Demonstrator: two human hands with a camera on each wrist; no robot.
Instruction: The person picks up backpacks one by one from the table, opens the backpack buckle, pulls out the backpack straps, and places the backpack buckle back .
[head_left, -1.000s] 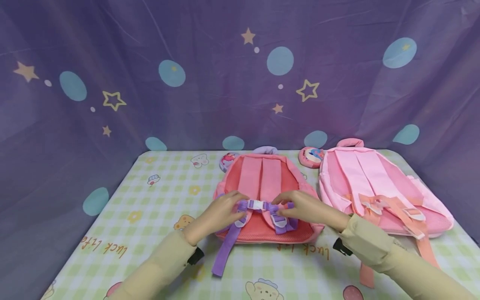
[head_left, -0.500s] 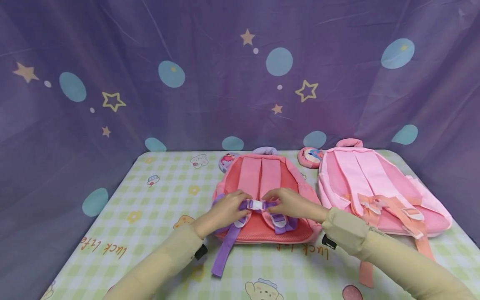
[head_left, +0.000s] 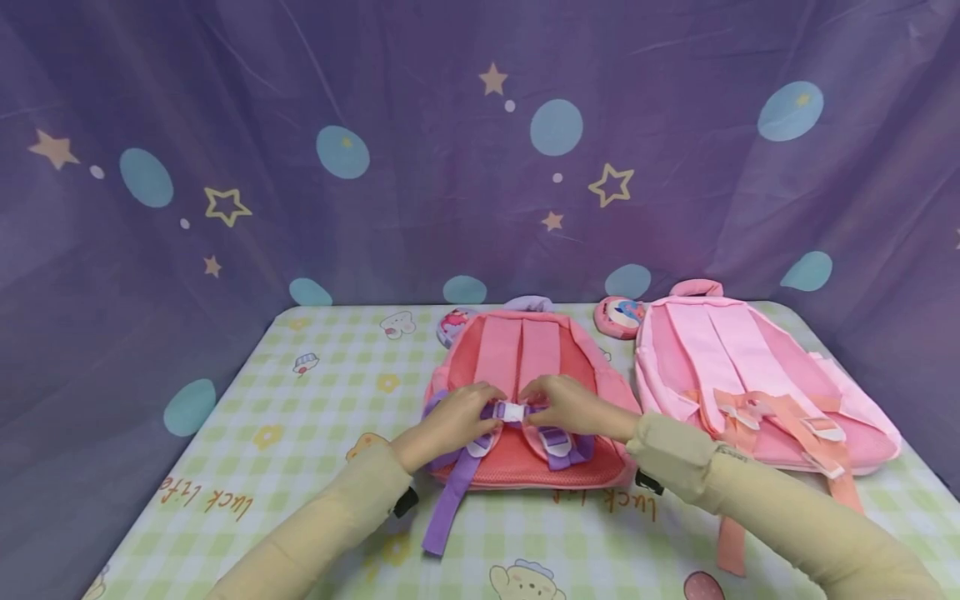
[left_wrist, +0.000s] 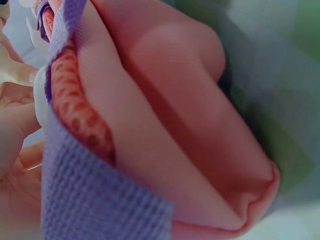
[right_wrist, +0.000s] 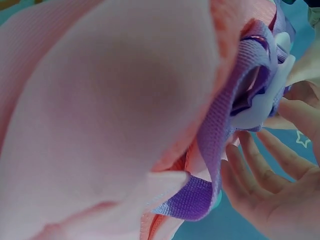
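A coral-pink backpack (head_left: 585, 475) lies back side up on the table, its two shoulder straps upward. Across them runs a purple strap joined by a white buckle (head_left: 512, 412). My left hand (head_left: 450, 423) pinches the purple strap just left of the buckle. On the other side, my right hand (head_left: 572, 407) pinches the strap close to the buckle's right end. The fingertips are partly hidden behind the hands. In the right wrist view, purple webbing (right_wrist: 215, 135) loops through a white slider beside the fingers. A loose purple strap end (head_left: 447, 512) hangs toward the front.
A lighter pink backpack (head_left: 847, 442) with orange straps lies to the right. Small round pouches, one purple (head_left: 455, 323) and one pink (head_left: 619, 317), lie by the bags' tops. The checked tablecloth (head_left: 300, 492) covers the table; a purple curtain (head_left: 420, 242) hangs behind.
My right hand has moved left along the purple strap, closer to the buckle. My left hand has shifted slightly right. Both backpacks stay in place.
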